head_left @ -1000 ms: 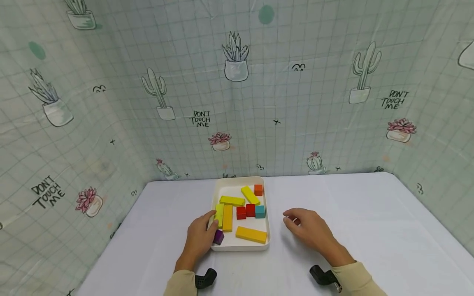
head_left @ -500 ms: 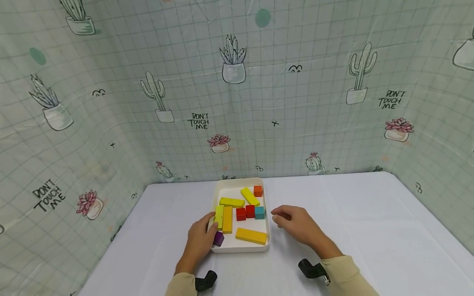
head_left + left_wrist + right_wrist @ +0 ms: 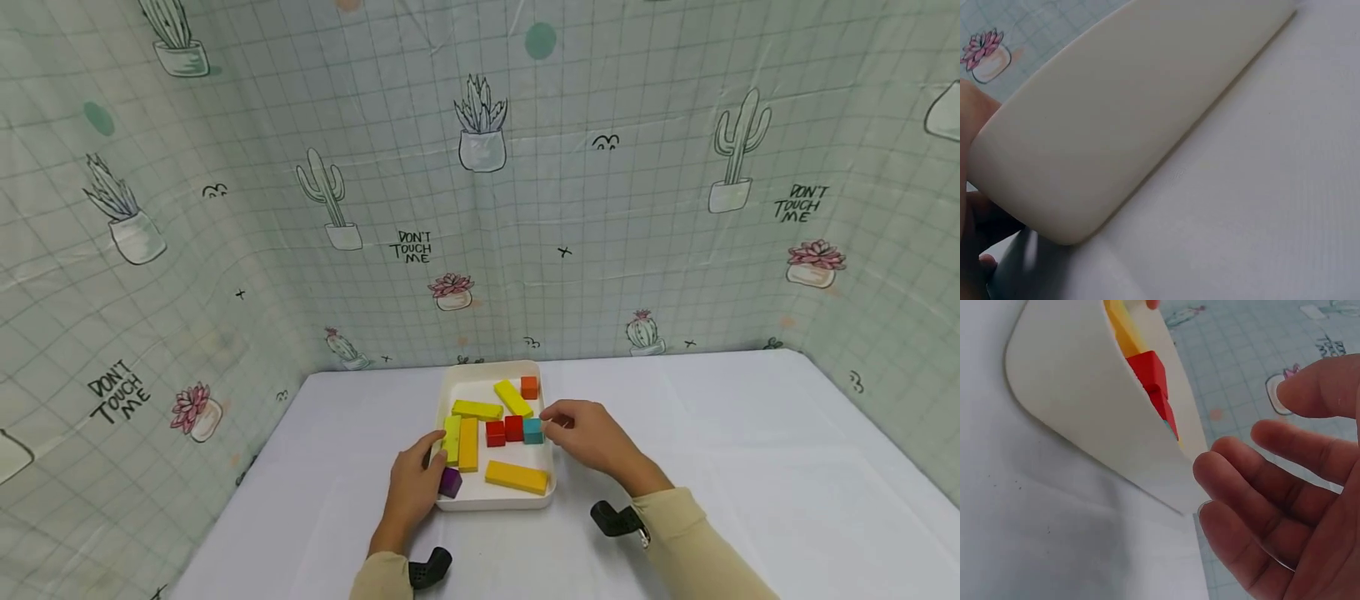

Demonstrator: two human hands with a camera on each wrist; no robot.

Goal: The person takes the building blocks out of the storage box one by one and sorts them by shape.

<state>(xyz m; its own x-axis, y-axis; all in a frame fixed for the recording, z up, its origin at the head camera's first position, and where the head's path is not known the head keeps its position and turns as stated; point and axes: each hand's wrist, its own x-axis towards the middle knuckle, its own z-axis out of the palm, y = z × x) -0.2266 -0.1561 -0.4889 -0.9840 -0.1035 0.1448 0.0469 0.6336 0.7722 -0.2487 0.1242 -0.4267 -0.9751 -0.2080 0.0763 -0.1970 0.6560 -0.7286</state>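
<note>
A white tray (image 3: 495,504) holds coloured wooden blocks on the white table. My left hand (image 3: 412,483) grips the tray's left rim near the front corner, thumb on the inside, beside a purple cube (image 3: 450,482). In the left wrist view, only the tray's outer wall (image 3: 1116,112) and part of that hand show. At the right rim, my right hand (image 3: 592,433) hovers with loosely bent fingers, its fingertips by the teal cube (image 3: 532,431). The right wrist view shows those fingers (image 3: 1235,481) spread apart and nothing held; the teal cube is mostly hidden behind the tray wall there.
Two red cubes (image 3: 504,430) sit left of the teal one, and an orange cube (image 3: 529,387) lies in the back right corner. Several yellow bars, such as the front one (image 3: 516,477), lie around them. A patterned cloth backdrop (image 3: 480,208) stands behind the table.
My right hand has moved left and slightly away from me, from the bare table to the tray's right rim. My left hand keeps its grip on the tray. The blocks keep their places.
</note>
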